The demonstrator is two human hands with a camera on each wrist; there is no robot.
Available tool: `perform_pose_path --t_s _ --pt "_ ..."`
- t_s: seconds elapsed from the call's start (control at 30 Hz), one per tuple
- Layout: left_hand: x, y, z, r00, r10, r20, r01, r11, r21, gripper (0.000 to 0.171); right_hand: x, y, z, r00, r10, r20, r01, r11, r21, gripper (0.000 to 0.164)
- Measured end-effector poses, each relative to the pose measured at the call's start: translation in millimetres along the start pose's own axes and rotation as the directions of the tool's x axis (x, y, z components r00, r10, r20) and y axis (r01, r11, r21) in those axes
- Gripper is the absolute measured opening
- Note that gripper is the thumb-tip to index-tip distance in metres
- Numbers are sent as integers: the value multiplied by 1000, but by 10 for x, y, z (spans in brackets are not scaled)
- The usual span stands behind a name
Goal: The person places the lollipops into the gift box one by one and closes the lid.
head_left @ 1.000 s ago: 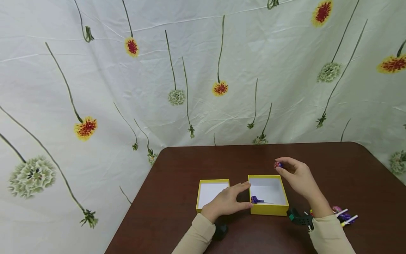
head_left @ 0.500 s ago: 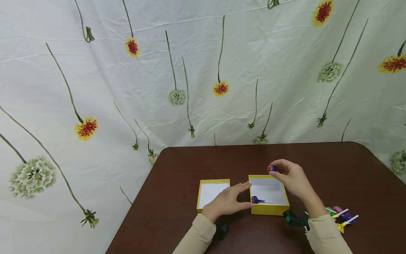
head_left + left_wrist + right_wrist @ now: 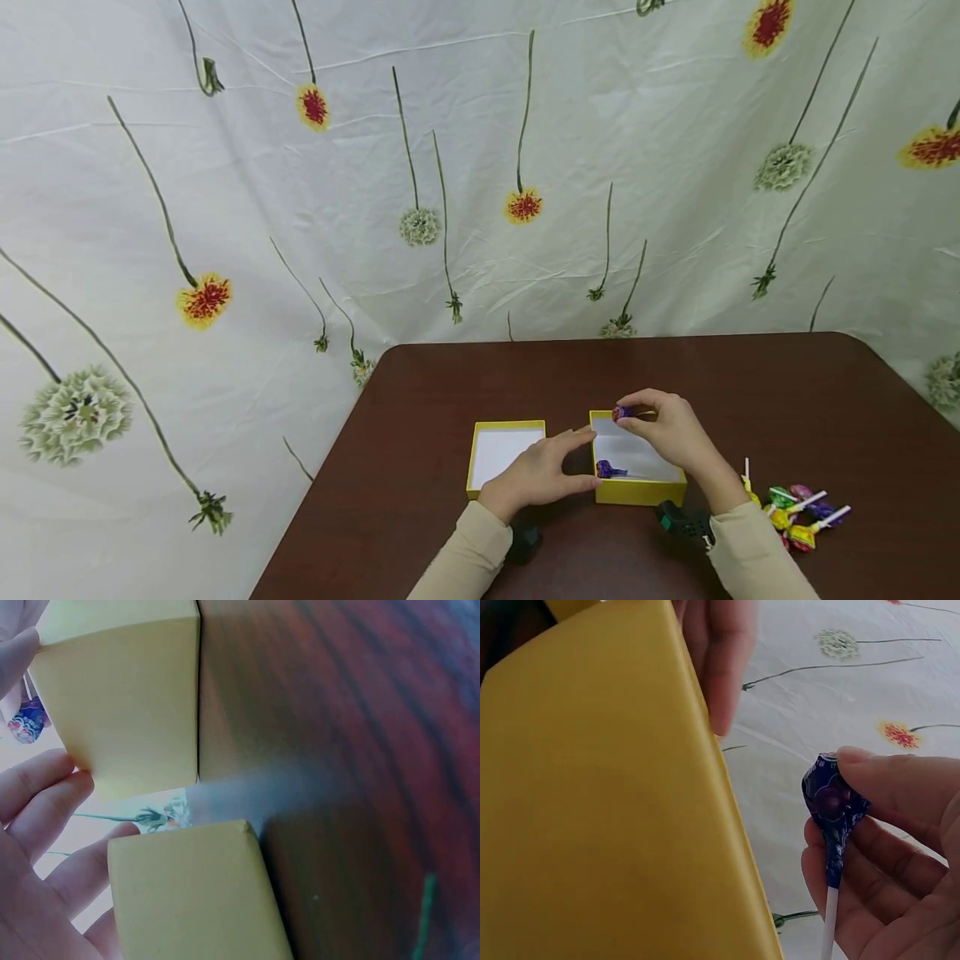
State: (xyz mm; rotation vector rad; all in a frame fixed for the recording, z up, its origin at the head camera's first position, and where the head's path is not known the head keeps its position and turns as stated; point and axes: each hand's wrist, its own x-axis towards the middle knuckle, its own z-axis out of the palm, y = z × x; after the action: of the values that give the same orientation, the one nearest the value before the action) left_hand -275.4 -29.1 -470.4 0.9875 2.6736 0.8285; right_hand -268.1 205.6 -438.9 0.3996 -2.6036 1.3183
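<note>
My right hand (image 3: 671, 429) pinches a lollipop (image 3: 834, 795) with a purple-blue wrapper and a white stick, between thumb and fingers. In the head view, the held lollipop's round end overlaps the back of a yellow box (image 3: 640, 494) with a white inside. Inside that box lies another purple lollipop (image 3: 607, 469), near its left front corner. My left hand (image 3: 536, 477) rests at the box's left side, thumb at the front corner and fingertips at the left rim. Its fingers are spread fairly straight; the left wrist view shows them along the box wall (image 3: 127, 705).
Left of the box, partly behind my left hand, sits a shallow yellow box lid (image 3: 505, 454), white inside. Several wrapped lollipops (image 3: 802, 533) lie piled on the brown table (image 3: 562, 379), right of my right forearm. A flower-print cloth (image 3: 450, 167) hangs behind the table.
My right hand has moved left and lower with its lollipop, from beyond the box's right back corner to over the box. More of the lollipop pile shows now. My left hand has stayed put.
</note>
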Motion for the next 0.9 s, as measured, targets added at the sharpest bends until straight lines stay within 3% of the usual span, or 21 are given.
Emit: perform_pose_path --t_s 0.5,0.9 --pt "-23 -8 10 1000 14 -3 -14 1000 -11 71 23 91 285 989 57 133 -58 998 6 10" --pt "-16 -1 -4 1000 30 -5 -30 999 -21 71 36 149 375 985 87 151 -82 996 -39 7"
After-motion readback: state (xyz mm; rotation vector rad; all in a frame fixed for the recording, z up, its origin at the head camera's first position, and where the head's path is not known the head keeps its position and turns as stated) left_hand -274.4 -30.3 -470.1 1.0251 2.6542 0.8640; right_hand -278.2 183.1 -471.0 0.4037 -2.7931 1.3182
